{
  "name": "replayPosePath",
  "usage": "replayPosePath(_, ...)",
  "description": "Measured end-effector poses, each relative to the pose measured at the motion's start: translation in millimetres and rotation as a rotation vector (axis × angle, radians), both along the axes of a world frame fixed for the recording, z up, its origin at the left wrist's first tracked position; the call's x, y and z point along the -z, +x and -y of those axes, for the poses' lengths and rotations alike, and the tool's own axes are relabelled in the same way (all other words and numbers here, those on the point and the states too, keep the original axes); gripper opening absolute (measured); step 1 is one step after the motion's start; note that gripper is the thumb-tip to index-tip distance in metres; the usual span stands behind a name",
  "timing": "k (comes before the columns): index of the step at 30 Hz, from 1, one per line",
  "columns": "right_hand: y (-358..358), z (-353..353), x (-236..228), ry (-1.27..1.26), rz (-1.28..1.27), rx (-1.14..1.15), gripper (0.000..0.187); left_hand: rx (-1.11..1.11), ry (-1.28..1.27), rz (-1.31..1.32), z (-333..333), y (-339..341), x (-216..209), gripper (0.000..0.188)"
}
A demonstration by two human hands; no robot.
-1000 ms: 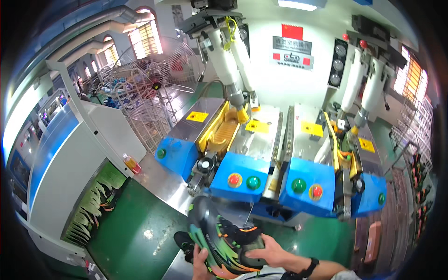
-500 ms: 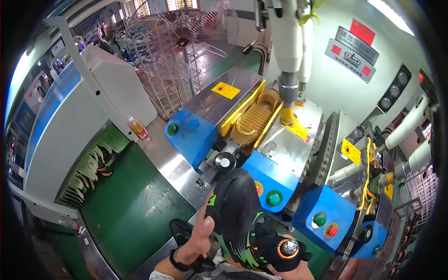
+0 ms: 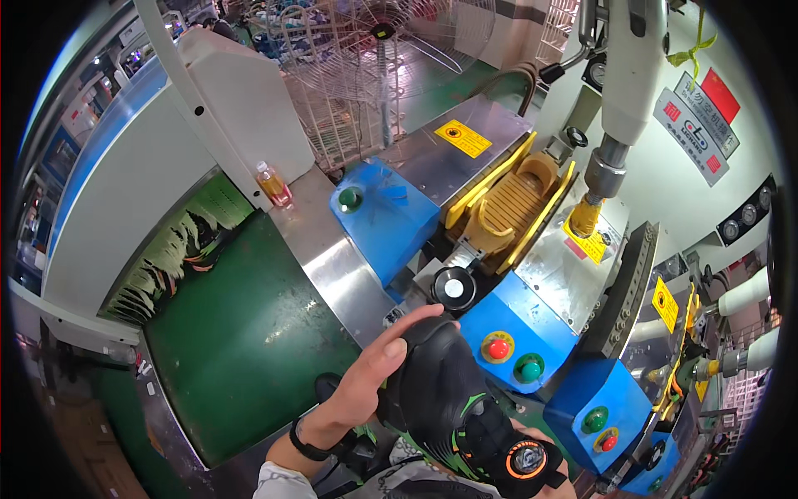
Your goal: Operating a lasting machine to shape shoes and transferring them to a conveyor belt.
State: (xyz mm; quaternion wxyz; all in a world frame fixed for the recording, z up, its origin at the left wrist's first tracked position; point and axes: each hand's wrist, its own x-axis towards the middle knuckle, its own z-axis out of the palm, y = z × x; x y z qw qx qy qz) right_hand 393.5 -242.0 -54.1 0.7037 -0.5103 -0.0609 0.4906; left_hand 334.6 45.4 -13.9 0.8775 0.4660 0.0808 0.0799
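A black shoe with green accents is in front of me, toe pointing away. A round metal piece ringed in orange shows at its ankle opening. My left hand, with a dark wristband, holds the shoe's toe end from the left. Its index finger stretches to the toe tip and the thumb lies along the side; the other fingers are hidden. My right hand grips the heel end from the right, mostly hidden behind the shoe. Just beyond the toe is a black round knob on the machine.
Beyond the knob, a yellow ribbed shoe-shaped cradle sits between yellow side pads. Blue housings carry green and red buttons. A white press arm hangs above. Left is a green conveyor belt with a bristle-curtained opening; a bottle stands beside it.
My view has turned left, so the machine appears farther right. My left hand has moved up the shoe's side, and its index finger now reaches the toe tip.
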Motion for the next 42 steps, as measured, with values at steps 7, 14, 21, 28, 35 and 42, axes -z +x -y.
replayPosePath(7,-1,14,20,0.025,-0.222,0.007,0.035,-0.127,0.203,0.008,0,-16,2,0.059)
replayPosePath(14,-10,9,-13,0.032,-0.093,0.052,0.036,-0.132,-0.025,-0.140,10,-12,6,0.057)
replayPosePath(21,-7,7,-15,0.104,0.067,0.044,0.047,0.010,0.041,0.042,3,-8,-3,0.072)
replayPosePath(28,-17,15,9,0.150,-0.187,0.039,0.035,0.036,0.049,0.043,8,-9,3,0.069)
replayPosePath(35,-2,15,-22,0.001,0.284,-0.160,0.057,-0.021,0.261,0.149,12,-8,14,0.055)
replayPosePath(42,3,-1,-48,-0.048,0.455,-0.106,0.044,-0.030,0.102,0.124,12,2,13,0.066)
